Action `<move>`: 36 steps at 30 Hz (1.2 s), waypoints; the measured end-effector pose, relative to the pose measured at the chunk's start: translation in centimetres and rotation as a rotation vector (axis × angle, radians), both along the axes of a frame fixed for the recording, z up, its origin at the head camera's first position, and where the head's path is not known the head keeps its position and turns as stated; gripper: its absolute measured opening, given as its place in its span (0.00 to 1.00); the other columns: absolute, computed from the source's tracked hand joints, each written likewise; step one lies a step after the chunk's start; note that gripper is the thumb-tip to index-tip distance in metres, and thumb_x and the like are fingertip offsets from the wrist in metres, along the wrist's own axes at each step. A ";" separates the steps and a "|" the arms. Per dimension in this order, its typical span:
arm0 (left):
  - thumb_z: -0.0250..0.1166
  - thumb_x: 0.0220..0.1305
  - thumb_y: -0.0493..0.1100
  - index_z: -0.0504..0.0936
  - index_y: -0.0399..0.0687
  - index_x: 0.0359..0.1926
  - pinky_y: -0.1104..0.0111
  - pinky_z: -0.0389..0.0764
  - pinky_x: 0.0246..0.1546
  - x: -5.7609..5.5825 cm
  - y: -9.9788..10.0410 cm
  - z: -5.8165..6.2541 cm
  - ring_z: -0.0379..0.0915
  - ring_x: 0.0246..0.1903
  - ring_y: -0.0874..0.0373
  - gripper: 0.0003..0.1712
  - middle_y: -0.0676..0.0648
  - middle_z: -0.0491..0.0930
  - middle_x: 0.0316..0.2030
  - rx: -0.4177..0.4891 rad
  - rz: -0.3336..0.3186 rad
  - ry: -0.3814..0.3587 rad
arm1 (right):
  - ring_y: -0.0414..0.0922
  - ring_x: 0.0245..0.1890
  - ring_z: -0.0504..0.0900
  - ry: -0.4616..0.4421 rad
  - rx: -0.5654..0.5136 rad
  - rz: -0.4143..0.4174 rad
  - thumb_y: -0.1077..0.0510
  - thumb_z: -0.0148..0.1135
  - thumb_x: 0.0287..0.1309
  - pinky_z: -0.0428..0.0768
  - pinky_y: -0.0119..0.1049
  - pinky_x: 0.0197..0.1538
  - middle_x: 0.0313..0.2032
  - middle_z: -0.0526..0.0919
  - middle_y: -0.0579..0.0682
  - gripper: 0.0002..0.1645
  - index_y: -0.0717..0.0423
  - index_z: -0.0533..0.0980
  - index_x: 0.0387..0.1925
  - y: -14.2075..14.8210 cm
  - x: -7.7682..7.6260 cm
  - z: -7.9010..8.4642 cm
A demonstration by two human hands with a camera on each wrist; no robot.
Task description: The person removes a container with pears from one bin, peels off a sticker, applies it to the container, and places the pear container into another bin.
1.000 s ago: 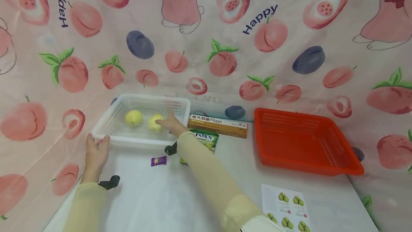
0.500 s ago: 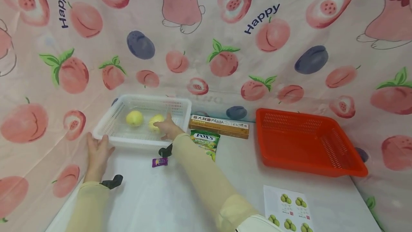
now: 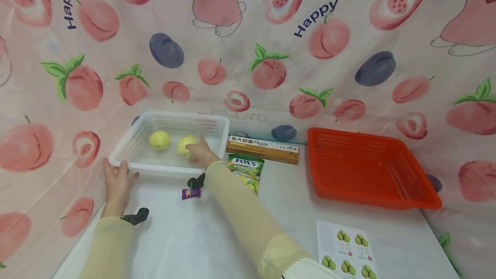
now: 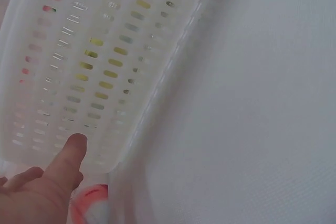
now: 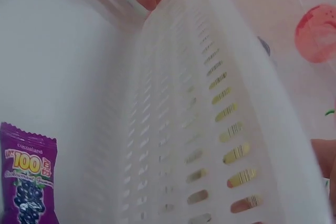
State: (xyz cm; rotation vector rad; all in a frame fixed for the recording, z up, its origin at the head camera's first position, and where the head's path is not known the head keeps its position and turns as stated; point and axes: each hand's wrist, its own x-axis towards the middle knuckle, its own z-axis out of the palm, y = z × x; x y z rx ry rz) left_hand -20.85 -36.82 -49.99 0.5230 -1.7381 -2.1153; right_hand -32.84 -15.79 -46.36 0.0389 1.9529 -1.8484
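Note:
A white plastic basket (image 3: 155, 167) stands at the back left, holding two round yellow-green fruits, a left one (image 3: 159, 140) and a right one (image 3: 186, 144). My left hand (image 3: 116, 186) is at the basket's front left corner. In the left wrist view an extended finger (image 4: 73, 150) lies against the slotted wall. My right hand (image 3: 203, 152) reaches over the front rim with fingers spread, one fingertip overlapping the right fruit. The right wrist view shows mostly the basket's outer wall (image 5: 163, 103), with part of the hand (image 5: 325, 153) beyond the rim.
A purple grape candy (image 3: 191, 193) lies in front of the basket. Right of it are a green FOX'S bag (image 3: 246, 165), partly behind my right sleeve, and a pasta box (image 3: 263, 150). A red basket (image 3: 372, 171) and a printed sheet (image 3: 345, 244) lie farther right.
My right hand has shifted slightly left and toward me over the basket, uncovering more of the green bag. My left thumb has spread outward at the corner. The fruits stay in place.

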 end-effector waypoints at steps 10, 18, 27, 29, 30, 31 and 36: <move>0.41 0.78 0.49 0.17 0.72 0.72 0.56 0.57 0.66 0.0 0.1 0.0 0.34 0.73 0.54 0.43 0.48 0.27 0.76 0.083 0.010 0.033 | 0.59 0.47 0.80 0.018 0.000 -0.052 0.61 0.54 0.68 0.82 0.41 0.48 0.73 0.52 0.59 0.44 0.49 0.46 0.77 -0.2 0.5 0.2; 0.40 0.78 0.46 0.17 0.70 0.73 0.55 0.56 0.67 -0.2 0.6 0.3 0.36 0.73 0.54 0.42 0.49 0.31 0.76 0.116 0.024 0.070 | 0.54 0.41 0.82 0.022 0.029 -0.092 0.60 0.52 0.68 0.81 0.41 0.49 0.74 0.51 0.55 0.43 0.48 0.45 0.78 0.1 0.9 1.1; 0.40 0.79 0.45 0.18 0.70 0.73 0.55 0.56 0.67 -0.4 1.0 0.4 0.38 0.73 0.55 0.42 0.49 0.34 0.76 0.122 0.038 0.068 | 0.53 0.43 0.83 0.069 0.103 -0.099 0.59 0.53 0.68 0.81 0.41 0.50 0.73 0.54 0.55 0.41 0.50 0.48 0.77 1.5 1.0 1.7; 0.40 0.78 0.45 0.18 0.70 0.73 0.55 0.56 0.67 -0.4 1.0 0.4 0.37 0.73 0.55 0.42 0.49 0.32 0.76 0.130 0.043 0.065 | 0.54 0.43 0.83 0.070 0.097 -0.095 0.58 0.52 0.69 0.78 0.44 0.54 0.73 0.53 0.55 0.40 0.50 0.48 0.77 1.8 1.1 2.0; 0.40 0.78 0.45 0.18 0.70 0.73 0.56 0.57 0.66 -0.4 1.0 0.5 0.38 0.73 0.56 0.42 0.49 0.32 0.76 0.130 0.049 0.057 | 0.55 0.43 0.83 0.072 0.086 -0.093 0.58 0.52 0.69 0.77 0.45 0.55 0.73 0.53 0.55 0.40 0.50 0.48 0.77 1.9 1.1 2.2; 0.40 0.78 0.45 0.19 0.70 0.73 0.56 0.57 0.66 -0.3 1.1 0.5 0.38 0.73 0.56 0.42 0.49 0.31 0.76 0.130 0.055 0.052 | 0.55 0.43 0.83 0.075 0.078 -0.090 0.58 0.52 0.69 0.77 0.45 0.56 0.73 0.53 0.55 0.40 0.50 0.49 0.77 2.0 1.2 2.4; 0.40 0.78 0.46 0.19 0.71 0.73 0.57 0.59 0.66 -0.1 0.9 0.6 0.38 0.72 0.56 0.42 0.50 0.28 0.76 0.113 0.066 0.021 | 0.56 0.43 0.84 0.077 0.041 -0.088 0.60 0.51 0.68 0.81 0.42 0.50 0.74 0.52 0.56 0.40 0.50 0.49 0.77 2.6 1.7 3.6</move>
